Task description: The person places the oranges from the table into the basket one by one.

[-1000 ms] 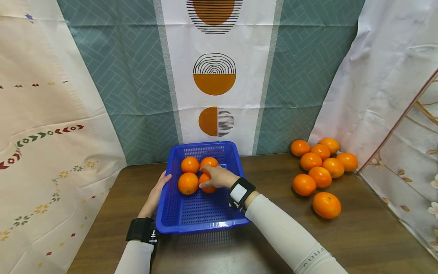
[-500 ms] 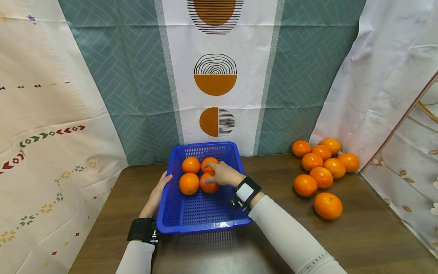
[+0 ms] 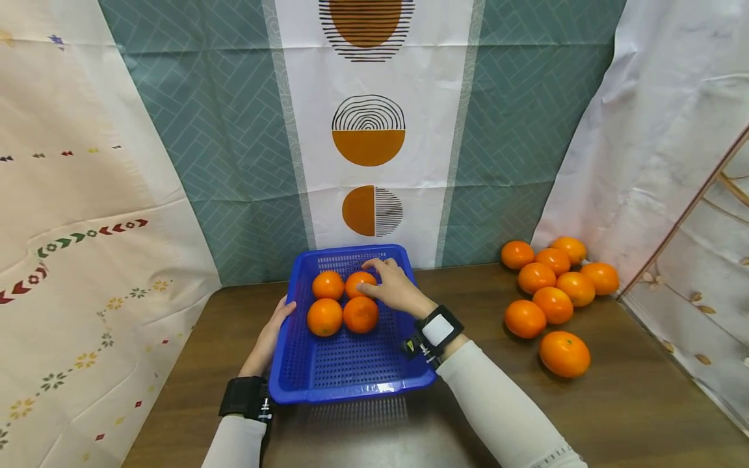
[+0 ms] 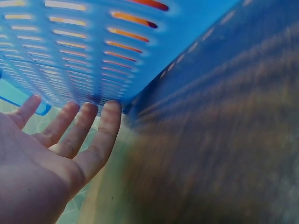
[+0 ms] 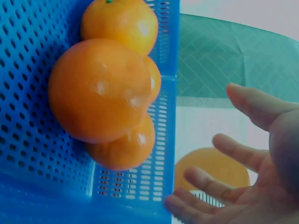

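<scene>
A blue plastic basket [image 3: 351,394] with slotted walls stands mid-table, several orange tangerines [image 3: 324,317] grouped in its rear half. At the basket's left side is my left hand [image 3: 270,337], thumb over the rim. In the left wrist view its fingers [image 4: 96,149] lie along the outer wall. My right hand [image 3: 398,289] hovers over the back right tangerine [image 3: 358,283], fingers spread and holding nothing. The front right tangerine [image 3: 361,314] is uncovered. In the right wrist view the fingers are apart from the large near tangerine [image 5: 98,91].
On the brown wooden table [image 3: 468,390], several more tangerines [image 3: 552,305] lie to the right, one of them [image 3: 564,354] nearest the front. Patterned cloth [image 3: 234,195] hangs behind, and light cloths flank both sides.
My right hand has let go of the front right tangerine and risen back and to the right. The left hand stays at the basket's side.
</scene>
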### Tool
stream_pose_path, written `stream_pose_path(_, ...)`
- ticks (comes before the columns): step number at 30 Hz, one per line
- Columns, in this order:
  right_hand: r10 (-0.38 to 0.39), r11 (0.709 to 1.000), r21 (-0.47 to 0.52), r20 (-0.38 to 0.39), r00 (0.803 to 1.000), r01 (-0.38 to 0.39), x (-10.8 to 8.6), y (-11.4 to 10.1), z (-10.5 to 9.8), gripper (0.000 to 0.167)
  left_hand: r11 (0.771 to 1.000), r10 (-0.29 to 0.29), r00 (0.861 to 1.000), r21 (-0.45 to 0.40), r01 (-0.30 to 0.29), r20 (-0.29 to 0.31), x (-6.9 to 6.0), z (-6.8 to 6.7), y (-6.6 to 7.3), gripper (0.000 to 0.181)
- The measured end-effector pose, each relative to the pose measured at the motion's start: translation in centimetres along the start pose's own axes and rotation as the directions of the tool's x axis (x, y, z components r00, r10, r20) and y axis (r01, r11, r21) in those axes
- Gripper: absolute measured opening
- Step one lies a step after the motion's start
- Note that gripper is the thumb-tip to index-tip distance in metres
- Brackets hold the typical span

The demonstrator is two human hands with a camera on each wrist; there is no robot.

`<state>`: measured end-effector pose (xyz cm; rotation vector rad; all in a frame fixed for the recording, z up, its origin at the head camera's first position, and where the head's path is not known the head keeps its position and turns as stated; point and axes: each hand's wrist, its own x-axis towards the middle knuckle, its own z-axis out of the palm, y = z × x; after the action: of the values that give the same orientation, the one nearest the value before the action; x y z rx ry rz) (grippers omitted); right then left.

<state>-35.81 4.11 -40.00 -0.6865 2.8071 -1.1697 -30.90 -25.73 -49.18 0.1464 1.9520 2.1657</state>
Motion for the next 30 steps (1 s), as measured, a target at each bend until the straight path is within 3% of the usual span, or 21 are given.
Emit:
stream_pose_path(6,-0.084,0.99,0.1,-0.107,0.991,0.095,-0.4,0.7,-1.2,0.047,1.0,0.002,1.0,-0.007,-0.002,0.005,0.0,0.1,-0.1,0.058)
stream_pose_path(14,-0.158,0.963,0.192,-0.165,0.974,0.189,-0.3,0.3,-2.5,0.042,1.0,-0.003,1.0,-0.01,0.003,0.005,-0.1,0.0,0.0,0.058)
stream_pose_path(30,-0.129,0.925,0.313,-0.272,0.954,0.215,-2.8,0.9,-6.8,0.041,1.0,-0.019,1.0,-0.019,0.019,0.007,-0.3,0.1,0.1,0.06)
